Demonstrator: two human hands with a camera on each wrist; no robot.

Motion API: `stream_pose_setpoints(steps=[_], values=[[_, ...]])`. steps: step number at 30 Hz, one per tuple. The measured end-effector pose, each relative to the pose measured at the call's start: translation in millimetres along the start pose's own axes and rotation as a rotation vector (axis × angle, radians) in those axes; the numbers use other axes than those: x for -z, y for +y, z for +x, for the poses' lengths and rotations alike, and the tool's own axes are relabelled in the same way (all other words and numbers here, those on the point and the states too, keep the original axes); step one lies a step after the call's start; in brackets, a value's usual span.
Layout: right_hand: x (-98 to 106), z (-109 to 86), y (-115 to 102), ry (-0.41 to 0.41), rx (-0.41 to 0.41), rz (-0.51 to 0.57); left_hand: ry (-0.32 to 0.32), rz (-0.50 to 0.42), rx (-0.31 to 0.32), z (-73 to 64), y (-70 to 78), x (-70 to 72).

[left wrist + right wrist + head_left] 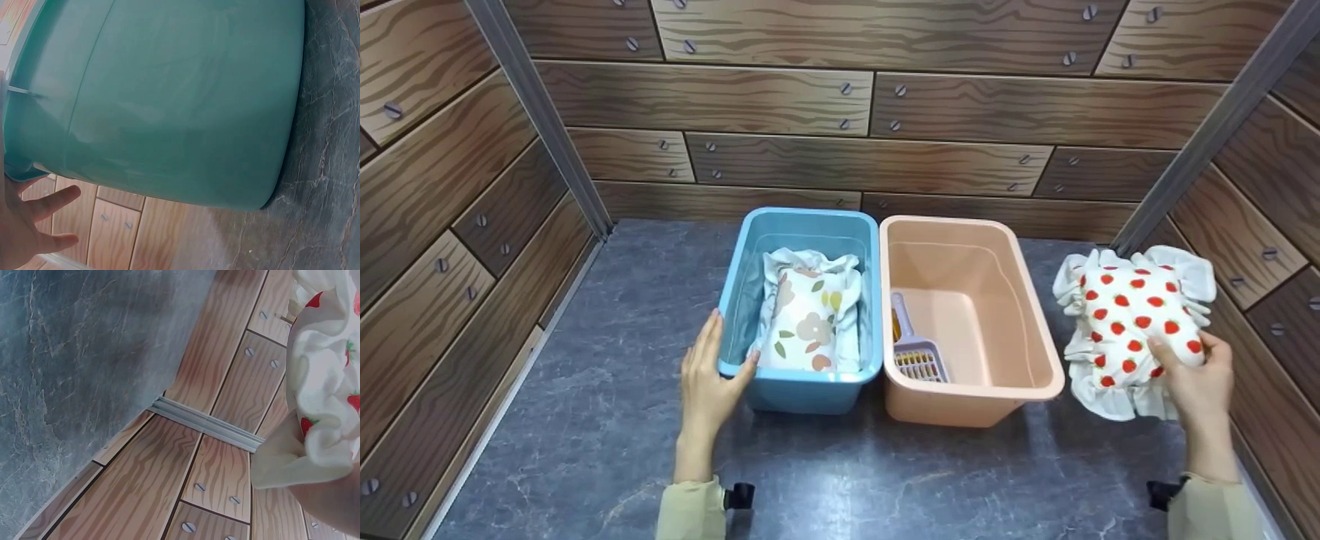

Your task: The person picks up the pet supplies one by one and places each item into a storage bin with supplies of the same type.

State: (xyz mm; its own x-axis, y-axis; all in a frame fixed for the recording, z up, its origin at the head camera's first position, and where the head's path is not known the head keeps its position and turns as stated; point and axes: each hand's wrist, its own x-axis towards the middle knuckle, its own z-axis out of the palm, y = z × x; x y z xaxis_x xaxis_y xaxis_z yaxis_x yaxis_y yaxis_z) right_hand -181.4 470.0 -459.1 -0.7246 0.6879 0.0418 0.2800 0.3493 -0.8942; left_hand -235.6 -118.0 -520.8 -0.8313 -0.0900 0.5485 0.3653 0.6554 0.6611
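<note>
My right hand [1200,379] grips a small white pillow [1132,315] with a strawberry print and ruffled edges, thumb on top and fingers along its right side. In the right wrist view the pillow [329,377] is held up off the floor. My left hand [711,382] rests at the near left corner of a blue plastic bin [802,390], fingers spread and nearly straight, thumb by the front rim. A flower-print ruffled pillow [802,322] lies inside that bin. Beside it stands a peach plastic bin [945,409].
Inside the peach bin, a lavender slotted scoop [919,356] leans at the left, with something yellow partly hidden behind it. Wood-pattern walls [780,157] with grey corner posts [540,112] enclose the dark marbled floor [615,375].
</note>
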Motion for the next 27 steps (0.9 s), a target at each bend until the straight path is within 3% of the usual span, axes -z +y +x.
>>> stream_pose_setpoints(steps=[11,27], values=[[-3,-3.4,-4,0.037,0.04,0.202,0.001,-0.006,-0.002,-0.3,-0.4,0.3],[-3,-8.4,-15,0.028,0.079,0.245,-0.007,-0.006,0.012,-0.3,-0.2,0.1]])
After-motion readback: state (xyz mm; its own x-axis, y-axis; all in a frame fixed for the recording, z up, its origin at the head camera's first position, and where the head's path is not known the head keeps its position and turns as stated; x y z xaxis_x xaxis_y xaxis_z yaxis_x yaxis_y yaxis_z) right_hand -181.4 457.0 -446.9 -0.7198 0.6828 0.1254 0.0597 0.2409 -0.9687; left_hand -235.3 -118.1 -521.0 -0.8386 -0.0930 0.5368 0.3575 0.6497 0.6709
